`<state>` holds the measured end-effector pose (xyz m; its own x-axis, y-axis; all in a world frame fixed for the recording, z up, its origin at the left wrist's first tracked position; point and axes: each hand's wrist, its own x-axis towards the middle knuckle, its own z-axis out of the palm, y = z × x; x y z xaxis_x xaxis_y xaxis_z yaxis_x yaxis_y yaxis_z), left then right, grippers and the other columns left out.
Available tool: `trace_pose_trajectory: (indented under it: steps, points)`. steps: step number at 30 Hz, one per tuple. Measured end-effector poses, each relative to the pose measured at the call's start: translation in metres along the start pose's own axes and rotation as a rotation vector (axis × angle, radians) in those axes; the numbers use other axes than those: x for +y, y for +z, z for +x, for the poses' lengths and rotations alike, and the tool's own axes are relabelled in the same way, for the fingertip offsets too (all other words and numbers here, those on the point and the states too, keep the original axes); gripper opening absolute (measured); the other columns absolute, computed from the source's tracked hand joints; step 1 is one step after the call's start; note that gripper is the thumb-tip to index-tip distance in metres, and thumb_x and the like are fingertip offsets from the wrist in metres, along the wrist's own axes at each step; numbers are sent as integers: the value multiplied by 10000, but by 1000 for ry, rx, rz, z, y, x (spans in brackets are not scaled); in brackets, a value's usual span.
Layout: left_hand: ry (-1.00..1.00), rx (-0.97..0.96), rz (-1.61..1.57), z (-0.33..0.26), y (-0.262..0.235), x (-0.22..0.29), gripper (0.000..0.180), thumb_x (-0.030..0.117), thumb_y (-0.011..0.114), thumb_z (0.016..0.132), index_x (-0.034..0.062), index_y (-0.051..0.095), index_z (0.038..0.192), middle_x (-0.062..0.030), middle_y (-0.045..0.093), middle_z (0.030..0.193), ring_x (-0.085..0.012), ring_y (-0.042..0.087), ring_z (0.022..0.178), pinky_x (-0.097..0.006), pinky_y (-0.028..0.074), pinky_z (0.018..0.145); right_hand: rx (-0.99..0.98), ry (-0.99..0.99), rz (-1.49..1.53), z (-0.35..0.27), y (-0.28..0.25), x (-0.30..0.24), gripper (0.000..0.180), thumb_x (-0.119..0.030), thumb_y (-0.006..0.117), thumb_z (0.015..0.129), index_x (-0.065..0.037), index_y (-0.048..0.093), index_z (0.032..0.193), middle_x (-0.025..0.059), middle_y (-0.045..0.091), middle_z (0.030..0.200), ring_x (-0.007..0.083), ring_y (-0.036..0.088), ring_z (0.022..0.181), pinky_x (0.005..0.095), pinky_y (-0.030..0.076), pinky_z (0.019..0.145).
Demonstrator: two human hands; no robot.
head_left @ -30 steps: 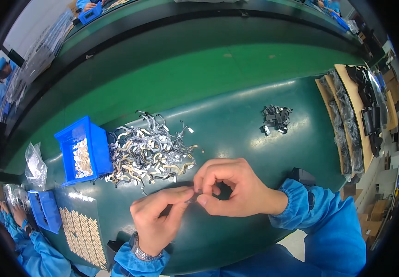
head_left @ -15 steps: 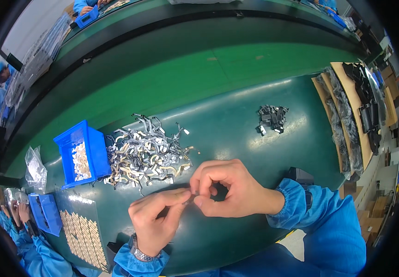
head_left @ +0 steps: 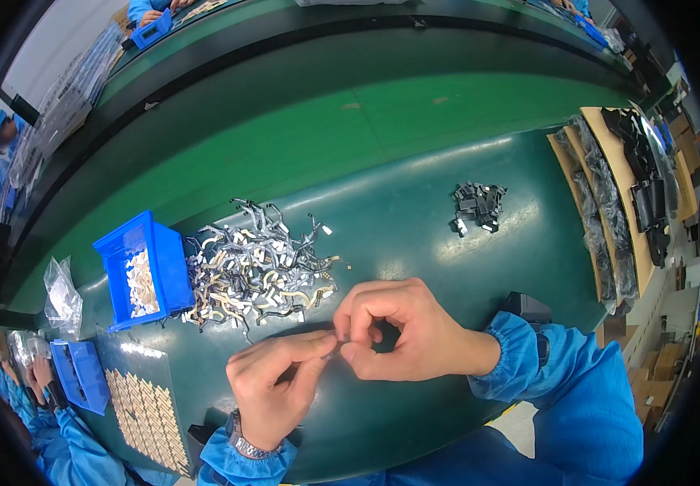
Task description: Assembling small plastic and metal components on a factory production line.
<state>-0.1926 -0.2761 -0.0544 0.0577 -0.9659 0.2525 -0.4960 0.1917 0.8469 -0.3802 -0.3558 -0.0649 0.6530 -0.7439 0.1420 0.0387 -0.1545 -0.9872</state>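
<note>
My left hand point(head_left: 279, 381) and my right hand point(head_left: 403, 330) meet over the near part of the green table point(head_left: 415, 194), thumbs and forefingers pinched close together. Whatever sits between the fingertips is too small and too covered to make out. Just beyond them lies a loose heap of short cable pieces point(head_left: 261, 267) in grey, black and cream with white connectors. A blue bin point(head_left: 173, 271) leans on its side at the heap's left, with small cream-white parts point(head_left: 142, 283) inside. Farther off to the right is a small pile of black parts point(head_left: 478, 208).
At lower left, a sheet of cream parts in neat rows point(head_left: 147, 417) lies beside a second blue bin point(head_left: 80, 377) and a clear bag point(head_left: 62, 298). Cardboard layers with black parts point(head_left: 609, 202) stand at the right edge. A green conveyor belt point(head_left: 309, 121) runs beyond; co-workers sit left and across.
My hands hold almost the same pose and place. Faint marks on the green belt have shifted to the left. A co-worker's hand at the left has moved slightly.
</note>
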Motion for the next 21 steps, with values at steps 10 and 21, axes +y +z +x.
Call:
trace_pose_trajectory:
  steps: [10, 21]
  points:
    - [-1, 2, 1, 0, 0, 1, 103, -48, 760, 801, 15, 751, 881, -108, 783, 896, -222, 767, 782, -301, 590, 689, 1, -10, -22, 0, 0, 1, 201, -8, 766, 767, -57, 581, 705, 62, 686, 868, 80, 543, 634, 235, 444, 562]
    - [9, -6, 9, 1, -1, 2, 108, -59, 757, 796, 7, 747, 881, -113, 781, 892, -228, 765, 780, -305, 589, 693, 2, 5, -14, 0, 0, 0, 203, -5, 761, 768, -57, 577, 701, 63, 686, 859, 79, 536, 629, 234, 440, 561]
